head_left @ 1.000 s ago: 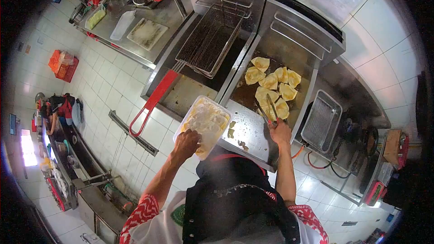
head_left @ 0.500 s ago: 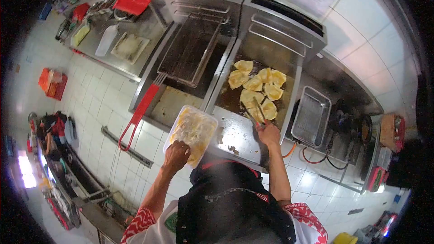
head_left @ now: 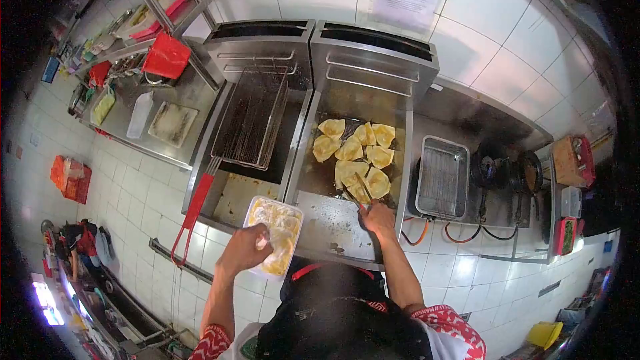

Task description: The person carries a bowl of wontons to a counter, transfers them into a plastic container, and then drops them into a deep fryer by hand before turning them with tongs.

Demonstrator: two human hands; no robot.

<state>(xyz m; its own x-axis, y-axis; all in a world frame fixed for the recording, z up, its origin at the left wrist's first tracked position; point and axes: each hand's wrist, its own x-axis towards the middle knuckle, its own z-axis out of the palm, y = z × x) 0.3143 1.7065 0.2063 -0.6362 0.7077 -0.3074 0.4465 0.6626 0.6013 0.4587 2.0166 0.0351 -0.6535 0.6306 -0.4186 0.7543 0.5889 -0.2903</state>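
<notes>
My left hand (head_left: 241, 248) is curled at the left side of a white plastic tub (head_left: 298, 227). Something whitish shows at its fingertips, too small to name. Inside the tub lie pale yellow folded dumplings (head_left: 283, 240), partly white on top. My right hand (head_left: 378, 219) grips metal tongs (head_left: 360, 189), whose tips reach to the nearest pieces in the fryer (head_left: 303, 153). Several yellow folded dumplings (head_left: 349, 149) lie clustered in its dark oil.
A wire fry basket (head_left: 250, 120) with a red handle (head_left: 195, 208) rests over the left fryer. Right of the fryers stand a metal tray with a rack (head_left: 443, 177) and black pans (head_left: 490, 168). A steel side table (head_left: 193, 135) is at left; another person (head_left: 72, 243) is far left.
The view has tilted up. My left hand has shifted from over the tub's contents towards its left side, and the dumplings there show more clearly. The tongs stay at the fryer's near dumplings.
</notes>
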